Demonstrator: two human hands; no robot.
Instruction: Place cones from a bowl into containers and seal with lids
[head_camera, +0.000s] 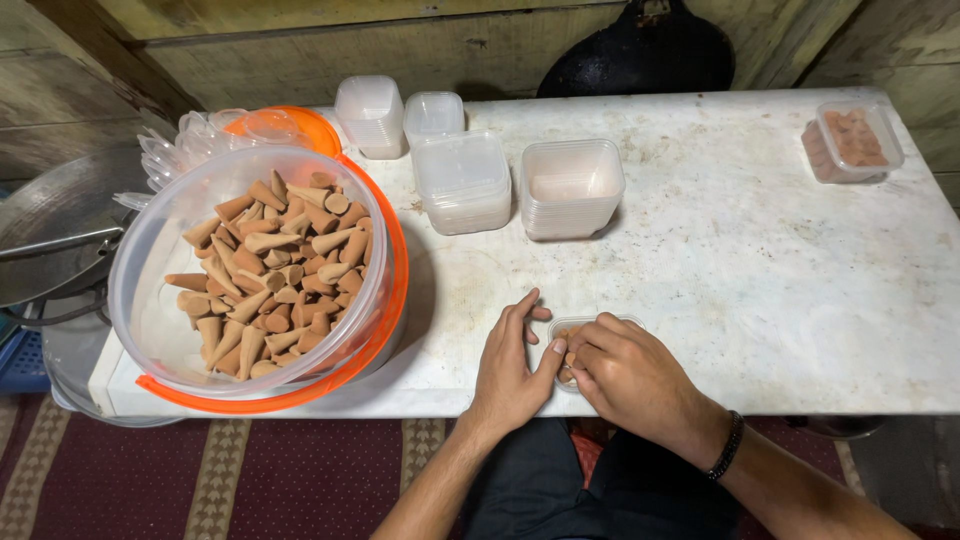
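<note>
Small clear plastic tub (583, 326) with brown cones inside, sitting at the near edge of the white worn tabletop (760, 270), mostly hidden between both hands. Left hand (510, 365) flat against its left side, fingers loosely extended, clasping nothing. Right hand (630, 375) curled over its right rim, fingertips inside among the cones; whether pinching one, cannot tell. Farther left, large clear round tub with orange rim (250, 280) heaped with brown cones. Behind, stacks of empty clear square containers (570, 188). Far right corner, filled lidded container (852, 140).
</note>
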